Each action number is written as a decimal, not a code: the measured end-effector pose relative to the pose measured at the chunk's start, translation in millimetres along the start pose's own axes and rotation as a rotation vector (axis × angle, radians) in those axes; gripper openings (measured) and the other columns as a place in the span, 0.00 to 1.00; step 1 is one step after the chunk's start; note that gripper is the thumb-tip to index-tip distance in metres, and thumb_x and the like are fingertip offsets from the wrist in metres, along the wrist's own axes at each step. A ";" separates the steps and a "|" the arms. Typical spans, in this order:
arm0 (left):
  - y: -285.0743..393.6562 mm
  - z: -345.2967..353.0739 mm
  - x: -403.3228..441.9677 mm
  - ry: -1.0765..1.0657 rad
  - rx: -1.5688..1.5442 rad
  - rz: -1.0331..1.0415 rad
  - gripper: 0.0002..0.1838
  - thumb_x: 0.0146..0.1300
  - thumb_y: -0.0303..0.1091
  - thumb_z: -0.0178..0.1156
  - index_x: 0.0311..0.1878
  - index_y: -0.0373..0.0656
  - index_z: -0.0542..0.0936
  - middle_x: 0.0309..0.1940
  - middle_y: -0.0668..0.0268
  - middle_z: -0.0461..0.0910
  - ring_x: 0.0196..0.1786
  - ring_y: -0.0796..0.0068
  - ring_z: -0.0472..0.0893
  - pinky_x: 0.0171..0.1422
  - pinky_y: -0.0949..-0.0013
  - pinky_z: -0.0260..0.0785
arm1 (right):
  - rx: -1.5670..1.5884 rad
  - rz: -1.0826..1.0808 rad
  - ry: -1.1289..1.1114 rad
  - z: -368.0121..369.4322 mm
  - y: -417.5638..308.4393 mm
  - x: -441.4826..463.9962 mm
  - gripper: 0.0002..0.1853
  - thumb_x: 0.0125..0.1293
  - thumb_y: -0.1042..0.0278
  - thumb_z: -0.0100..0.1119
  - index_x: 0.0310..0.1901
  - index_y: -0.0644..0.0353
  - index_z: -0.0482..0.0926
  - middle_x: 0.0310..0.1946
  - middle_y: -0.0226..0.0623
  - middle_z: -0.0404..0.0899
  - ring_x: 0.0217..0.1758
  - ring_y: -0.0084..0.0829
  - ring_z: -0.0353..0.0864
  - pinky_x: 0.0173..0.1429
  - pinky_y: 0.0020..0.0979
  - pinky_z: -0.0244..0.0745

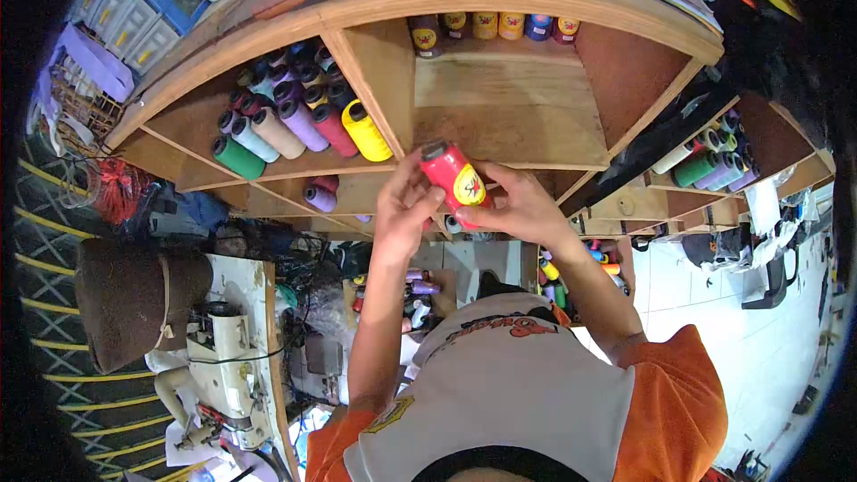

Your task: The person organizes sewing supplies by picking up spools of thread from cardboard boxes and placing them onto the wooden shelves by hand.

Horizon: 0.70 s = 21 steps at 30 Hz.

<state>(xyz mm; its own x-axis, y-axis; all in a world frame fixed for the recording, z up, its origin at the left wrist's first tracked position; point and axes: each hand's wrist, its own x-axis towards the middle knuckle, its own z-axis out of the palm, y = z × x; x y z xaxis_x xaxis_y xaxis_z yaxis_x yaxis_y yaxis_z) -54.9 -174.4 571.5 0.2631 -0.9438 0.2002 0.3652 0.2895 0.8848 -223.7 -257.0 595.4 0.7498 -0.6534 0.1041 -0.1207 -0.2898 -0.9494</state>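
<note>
Between my two hands I hold a red spool of thread (444, 168) with a yellow round label and a dark top end; it is tilted. My left hand (409, 201) is closed around its left side, the thumb pressed along it. The fingers of my right hand (518, 205) grip the lower right side near the label. Just behind the spool is the front edge of a wooden shelf compartment (500, 138). Left of my hands, the neighbouring compartment holds several stacked thread spools, with a yellow spool (366, 134) nearest.
Labelled spools (485, 25) line the back of the middle compartment. More spools (710, 165) lie in a compartment at the right. A sewing machine (223, 361) stands at lower left near a brown hat-like item (120, 303). Boxes of spools (553, 281) sit below the shelf.
</note>
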 end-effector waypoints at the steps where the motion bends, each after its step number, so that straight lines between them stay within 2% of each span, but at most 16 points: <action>1: -0.5 1.4 2.4 0.019 0.126 0.015 0.30 0.58 0.23 0.59 0.64 0.29 0.61 0.58 0.56 0.68 0.61 0.65 0.69 0.65 0.65 0.60 | -0.031 0.032 -0.017 -5.4 3.7 4.3 0.26 0.52 0.62 0.70 0.49 0.69 0.72 0.40 0.37 0.79 0.37 0.22 0.79 0.37 0.24 0.75; 3: -0.1 10.7 6.3 0.066 0.378 0.046 0.31 0.60 0.26 0.58 0.65 0.29 0.58 0.62 0.55 0.64 0.64 0.62 0.66 0.68 0.65 0.58 | -0.182 0.095 0.030 -18.3 3.0 18.2 0.29 0.48 0.56 0.72 0.46 0.68 0.74 0.39 0.40 0.79 0.37 0.26 0.80 0.40 0.28 0.75; 4: 5.0 17.0 4.0 0.113 0.460 -0.011 0.33 0.63 0.28 0.56 0.67 0.29 0.53 0.68 0.54 0.55 0.69 0.60 0.59 0.70 0.67 0.54 | -0.297 0.134 0.093 -23.5 -0.6 26.0 0.31 0.45 0.52 0.73 0.44 0.67 0.75 0.39 0.42 0.80 0.38 0.29 0.80 0.41 0.30 0.75; 7: -2.8 19.1 -0.8 0.098 0.262 -0.008 0.34 0.65 0.28 0.54 0.69 0.30 0.49 0.71 0.55 0.48 0.71 0.60 0.55 0.70 0.67 0.52 | -0.257 -0.046 0.520 -26.8 8.0 70.6 0.34 0.41 0.49 0.73 0.44 0.66 0.73 0.30 0.52 0.81 0.36 0.45 0.82 0.41 0.38 0.75; 8: -6.1 20.0 -3.9 0.101 0.248 0.006 0.34 0.66 0.26 0.52 0.69 0.31 0.47 0.72 0.54 0.46 0.71 0.60 0.54 0.71 0.66 0.52 | -0.322 -0.080 0.601 -31.4 17.7 93.4 0.34 0.40 0.49 0.73 0.43 0.66 0.72 0.30 0.52 0.80 0.37 0.47 0.82 0.41 0.40 0.75; 9: -7.2 21.1 -6.9 0.111 0.243 -0.009 0.34 0.66 0.26 0.52 0.69 0.31 0.47 0.72 0.54 0.46 0.71 0.60 0.54 0.70 0.66 0.52 | -0.385 -0.115 0.684 -36.7 30.6 119.6 0.33 0.40 0.50 0.73 0.43 0.65 0.72 0.31 0.52 0.80 0.37 0.50 0.81 0.42 0.42 0.75; 11: -7.2 22.0 -12.2 0.128 0.239 -0.037 0.33 0.66 0.25 0.51 0.69 0.31 0.47 0.71 0.54 0.47 0.71 0.60 0.54 0.70 0.66 0.52 | -0.412 -0.191 0.777 -42.5 56.5 171.1 0.38 0.41 0.48 0.74 0.46 0.70 0.70 0.36 0.47 0.80 0.38 0.43 0.81 0.43 0.37 0.74; 14: -5.7 22.5 -22.8 0.154 0.225 -0.047 0.33 0.65 0.21 0.49 0.70 0.31 0.47 0.71 0.54 0.48 0.71 0.60 0.54 0.70 0.67 0.53 | -0.617 0.061 0.611 -50.9 68.3 216.4 0.25 0.45 0.57 0.69 0.39 0.67 0.74 0.35 0.52 0.79 0.38 0.53 0.79 0.41 0.44 0.75; 17: -6.7 9.6 -35.8 0.173 0.283 -0.057 0.33 0.63 0.18 0.47 0.70 0.32 0.48 0.71 0.54 0.50 0.71 0.61 0.55 0.68 0.68 0.55 | -0.855 -0.190 0.843 -49.1 105.5 251.2 0.19 0.47 0.64 0.65 0.40 0.66 0.76 0.35 0.51 0.79 0.39 0.50 0.79 0.41 0.43 0.75; 18: -4.8 7.8 -40.3 0.228 0.323 -0.083 0.33 0.61 0.16 0.45 0.70 0.32 0.49 0.70 0.55 0.52 0.70 0.61 0.58 0.65 0.70 0.59 | -0.774 -0.207 0.807 -50.3 113.8 259.1 0.21 0.47 0.63 0.66 0.41 0.65 0.76 0.35 0.51 0.78 0.42 0.47 0.78 0.44 0.42 0.75; 21: -0.1 0.8 -54.3 0.347 0.331 -0.179 0.32 0.62 0.18 0.47 0.69 0.33 0.52 0.67 0.53 0.59 0.65 0.66 0.66 0.61 0.72 0.63 | -0.881 -0.201 0.755 -50.2 110.9 263.4 0.21 0.47 0.64 0.66 0.42 0.66 0.76 0.38 0.51 0.78 0.44 0.46 0.78 0.47 0.41 0.74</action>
<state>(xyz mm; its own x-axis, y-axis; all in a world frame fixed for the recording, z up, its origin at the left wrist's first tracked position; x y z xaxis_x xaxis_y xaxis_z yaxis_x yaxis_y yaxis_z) -69.9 -123.2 560.9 0.5240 -0.8489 -0.0683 0.1443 0.0094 0.9895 -72.2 -496.4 532.5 0.2670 -0.7037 0.6584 -0.6740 -0.6247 -0.3944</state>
